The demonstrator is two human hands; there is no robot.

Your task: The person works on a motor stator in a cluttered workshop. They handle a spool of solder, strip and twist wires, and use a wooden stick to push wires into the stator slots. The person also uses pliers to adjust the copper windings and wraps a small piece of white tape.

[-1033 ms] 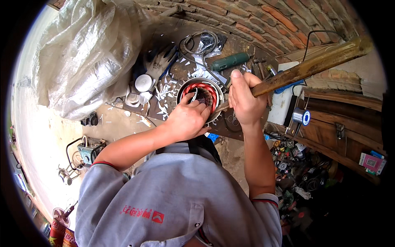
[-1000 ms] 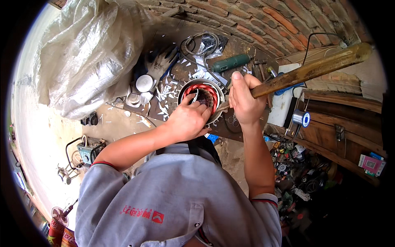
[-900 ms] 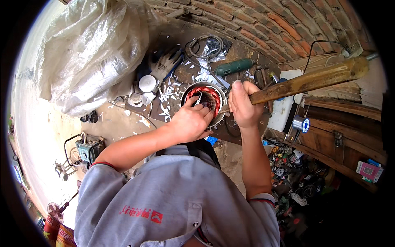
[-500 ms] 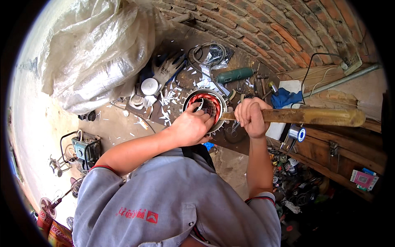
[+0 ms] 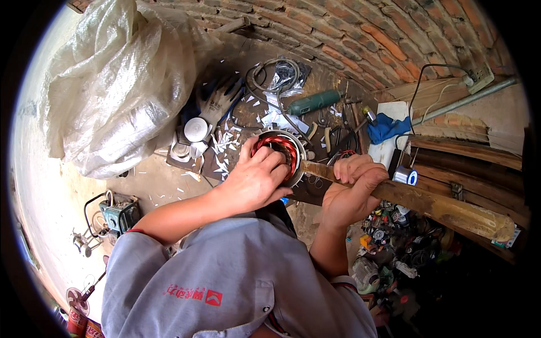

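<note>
A motor stator [image 5: 302, 147] with red copper windings [image 5: 288, 146] inside its round metal shell sits on the bench in front of me. My left hand [image 5: 252, 179] is closed over its near left side, with curled fingers at the opening and on the windings. The fingertips are partly hidden. My right hand [image 5: 354, 188] is wrapped round a long wooden bar [image 5: 448, 211], worn and thick at its outer end. Its narrow end meets the right side of the stator's rim; whether it reaches inside I cannot tell.
White paper scraps, a glove [image 5: 218, 104], a white tape roll [image 5: 196, 129], a green cylindrical tool [image 5: 315, 102] and hand tools lie around the stator. Right of them are a blue cloth [image 5: 389, 129] and a solder spool [image 5: 404, 176]. A plastic-wrapped bulk [image 5: 118, 96] stands left; a brick wall [image 5: 360, 39] rises behind.
The wooden bar's outer end has swung down toward me, and my right hand has come lower with it. My left hand has shifted slightly left and its fingers curl more over the stator.
</note>
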